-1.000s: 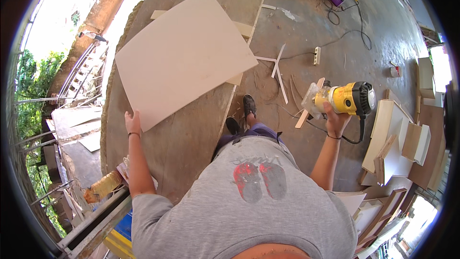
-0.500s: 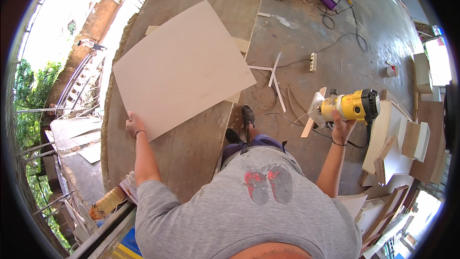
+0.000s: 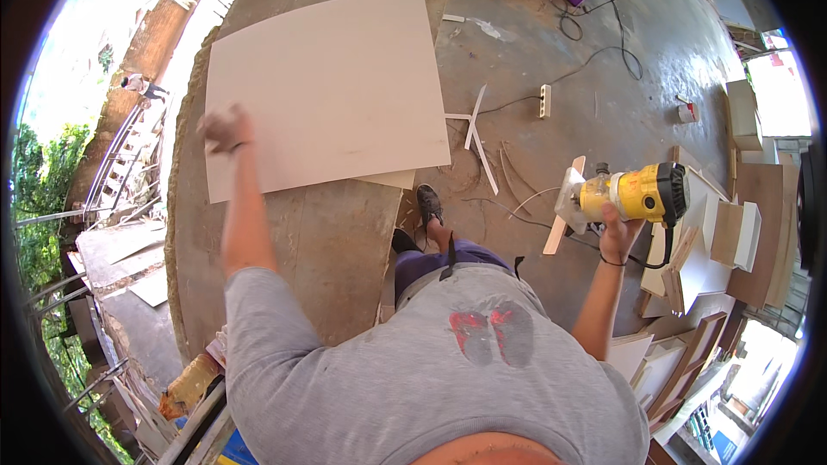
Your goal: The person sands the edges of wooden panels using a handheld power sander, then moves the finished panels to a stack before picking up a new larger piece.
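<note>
The left hand (image 3: 226, 127) is blurred over the left part of a white panel (image 3: 332, 90); whether it presses, grips or hovers, I cannot tell. The panel lies on the wooden counter (image 3: 301, 263), its right side overhanging, so a flat palm well inside the edge would steady it best. The right hand (image 3: 617, 234) grips a yellow router (image 3: 633, 191), held off the counter, a wooden strip (image 3: 558, 231) at its clear base. Good handling means a firm grip, the base kept clear of knocks, and the black cord (image 3: 669, 245) free of snags.
</note>
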A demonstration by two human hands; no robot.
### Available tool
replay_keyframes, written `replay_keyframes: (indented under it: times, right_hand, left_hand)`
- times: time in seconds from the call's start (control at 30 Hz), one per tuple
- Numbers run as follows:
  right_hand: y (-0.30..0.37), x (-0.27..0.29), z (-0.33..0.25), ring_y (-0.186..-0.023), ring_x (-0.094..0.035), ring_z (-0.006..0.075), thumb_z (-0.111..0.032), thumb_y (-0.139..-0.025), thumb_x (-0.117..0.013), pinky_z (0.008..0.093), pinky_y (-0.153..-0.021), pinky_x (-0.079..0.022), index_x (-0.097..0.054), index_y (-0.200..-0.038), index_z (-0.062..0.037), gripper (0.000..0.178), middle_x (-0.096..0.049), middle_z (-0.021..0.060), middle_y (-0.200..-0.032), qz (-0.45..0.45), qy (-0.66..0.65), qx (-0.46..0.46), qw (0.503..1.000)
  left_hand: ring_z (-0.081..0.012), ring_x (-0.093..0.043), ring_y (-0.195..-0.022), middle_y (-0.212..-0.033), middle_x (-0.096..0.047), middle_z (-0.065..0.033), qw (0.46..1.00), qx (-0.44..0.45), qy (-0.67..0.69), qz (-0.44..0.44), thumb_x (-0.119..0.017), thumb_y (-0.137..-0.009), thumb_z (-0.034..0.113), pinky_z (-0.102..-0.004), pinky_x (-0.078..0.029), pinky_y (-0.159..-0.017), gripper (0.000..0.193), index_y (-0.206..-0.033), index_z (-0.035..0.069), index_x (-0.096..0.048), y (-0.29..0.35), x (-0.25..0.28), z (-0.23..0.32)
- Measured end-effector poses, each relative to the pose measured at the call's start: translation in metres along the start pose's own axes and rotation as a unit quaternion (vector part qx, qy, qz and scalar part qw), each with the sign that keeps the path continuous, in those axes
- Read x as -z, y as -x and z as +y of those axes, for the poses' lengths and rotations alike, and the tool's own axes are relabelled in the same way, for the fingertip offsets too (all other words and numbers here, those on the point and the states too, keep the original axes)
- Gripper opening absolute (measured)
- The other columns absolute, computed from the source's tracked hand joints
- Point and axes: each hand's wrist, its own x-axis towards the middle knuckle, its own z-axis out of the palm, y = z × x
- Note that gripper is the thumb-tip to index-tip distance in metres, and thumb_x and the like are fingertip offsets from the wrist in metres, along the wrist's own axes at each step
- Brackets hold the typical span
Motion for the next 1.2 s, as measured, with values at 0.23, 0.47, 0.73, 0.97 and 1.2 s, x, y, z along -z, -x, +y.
replay_keyframes:
  times: [0.23,0.47,0.73,0.97,1.2]
  right_hand:
    - [-0.004,-0.001,0.01,-0.108,-0.053,0.0222,-0.014,-0.065,-0.081,0.035,-0.095,-0.043,-0.042,-0.128,-0.0002,0.075,-0.052,0.0099,-0.12,0.047,0.011,0.035,0.998]
    - [0.001,-0.006,0.012,-0.108,-0.054,0.0212,-0.014,-0.065,-0.082,0.0348,-0.095,-0.043,-0.043,-0.127,-0.0003,0.075,-0.052,0.0099,-0.119,0.017,-0.022,-0.002,1.0]
    - [0.004,-0.011,0.011,-0.102,-0.057,0.02,-0.01,-0.065,-0.081,0.033,-0.09,-0.047,-0.049,-0.121,0.0001,0.065,-0.056,0.0094,-0.114,-0.017,-0.029,-0.004,0.999]
    - [-0.004,-0.082,0.019,-0.095,-0.061,0.0167,-0.009,-0.064,-0.083,0.0313,-0.086,-0.049,-0.057,-0.112,0.0002,0.055,-0.062,0.0076,-0.106,-0.149,0.006,0.001,0.989]
    - [-0.014,-0.144,0.014,-0.088,-0.062,0.0121,-0.013,-0.064,-0.084,0.0281,-0.079,-0.052,-0.062,-0.105,-0.0027,0.048,-0.066,0.0039,-0.099,-0.243,0.094,-0.021,0.965]
  left_hand:
    - [-0.0334,-0.003,-0.143,-0.155,-0.01,-0.0135,0.841,-0.413,0.0,-0.35,-0.062,-0.073,0.052,-0.0711,0.002,-0.102,0.091,-0.146,0.013,-0.024,0.312,0.063,0.227]
    - [-0.0311,-0.006,-0.143,-0.155,-0.014,-0.0091,0.846,-0.421,-0.005,-0.328,-0.054,-0.078,0.021,-0.0639,-0.001,-0.109,0.073,-0.144,0.007,-0.026,0.32,0.051,0.216]
    - [-0.0288,-0.011,-0.143,-0.153,-0.018,-0.0101,0.801,-0.496,0.029,-0.335,-0.054,-0.077,0.016,-0.0517,-0.008,-0.114,0.073,-0.144,0.004,-0.026,0.354,0.1,0.144]
    - [-0.0313,-0.016,-0.141,-0.151,-0.024,-0.0134,0.781,-0.5,0.1,-0.36,-0.06,-0.079,0.025,-0.055,-0.007,-0.112,0.072,-0.142,0.007,-0.031,0.336,0.12,0.085]
    - [-0.0347,-0.009,-0.142,-0.15,-0.017,-0.0247,0.964,-0.091,0.141,-0.208,-0.059,-0.08,0.06,-0.0516,-0.009,-0.112,0.092,-0.141,-0.002,-0.027,0.198,0.09,-0.042]
